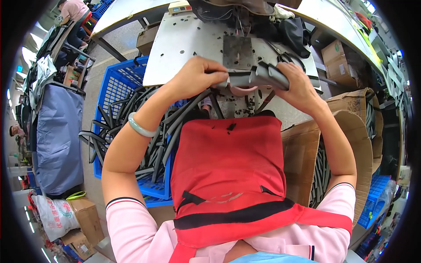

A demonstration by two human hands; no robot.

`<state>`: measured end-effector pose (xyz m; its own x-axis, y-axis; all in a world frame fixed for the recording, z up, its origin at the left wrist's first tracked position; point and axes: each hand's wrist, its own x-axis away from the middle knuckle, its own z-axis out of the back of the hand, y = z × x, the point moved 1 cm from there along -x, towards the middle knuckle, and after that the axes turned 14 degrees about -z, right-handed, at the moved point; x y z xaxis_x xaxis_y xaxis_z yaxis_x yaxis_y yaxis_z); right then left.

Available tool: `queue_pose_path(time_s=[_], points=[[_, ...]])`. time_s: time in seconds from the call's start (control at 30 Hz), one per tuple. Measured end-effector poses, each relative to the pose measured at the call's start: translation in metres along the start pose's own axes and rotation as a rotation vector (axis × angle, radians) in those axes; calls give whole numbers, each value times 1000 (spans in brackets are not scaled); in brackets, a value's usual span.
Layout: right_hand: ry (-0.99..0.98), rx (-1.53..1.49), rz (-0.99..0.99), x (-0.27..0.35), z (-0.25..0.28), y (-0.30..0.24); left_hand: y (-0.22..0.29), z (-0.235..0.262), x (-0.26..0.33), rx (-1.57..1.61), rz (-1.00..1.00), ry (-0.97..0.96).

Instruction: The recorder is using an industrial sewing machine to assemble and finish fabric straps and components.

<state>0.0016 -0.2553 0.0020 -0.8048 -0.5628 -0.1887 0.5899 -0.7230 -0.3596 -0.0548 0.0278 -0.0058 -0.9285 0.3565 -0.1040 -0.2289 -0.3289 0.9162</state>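
In front of the sewing machine point(221, 12), both hands are raised over the near edge of the white table point(188, 46). My left hand point(196, 78) is closed, thumb and fingers pinching the left end of a grey strip with a dark edge. The fingers of my right hand point(300, 85) wrap round a bundle of several grey strips point(269, 77), overlapping and curved. Between the hands a short flat stretch of strip shows. Just beyond the bundle, scissors point(287, 58) lie on the table, beside the machine's metal plate point(237, 51).
On my left stands a blue crate point(151, 189) heaped with grey and black strips point(153, 160). Cardboard boxes point(300, 149) with more strips stand at my right. Dark scraps dot the table. A black cloth item point(294, 37) lies at its far right. Another person point(75, 11) sits far left.
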Motion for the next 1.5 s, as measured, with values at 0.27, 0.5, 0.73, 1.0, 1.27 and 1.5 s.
queue_pose_path(time_s=[0.27,0.5,0.73,1.0,1.27,1.5], points=[[135,40,-99,-24,19,32,16,4,-50,-225,-126,129],[169,39,-82,-39,14,46,-2,9,-75,-151,-45,166],[224,34,-69,-58,12,59,-8,18,-95,-143,-53,163],[182,-38,-317,-28,19,46,-16,38,-75,-406,-200,297],[186,383,465,28,-106,-120,27,-63,-59,-258,-279,-48],[-350,145,118,26,-80,-66,-48,-31,-14,-21,3,-186]])
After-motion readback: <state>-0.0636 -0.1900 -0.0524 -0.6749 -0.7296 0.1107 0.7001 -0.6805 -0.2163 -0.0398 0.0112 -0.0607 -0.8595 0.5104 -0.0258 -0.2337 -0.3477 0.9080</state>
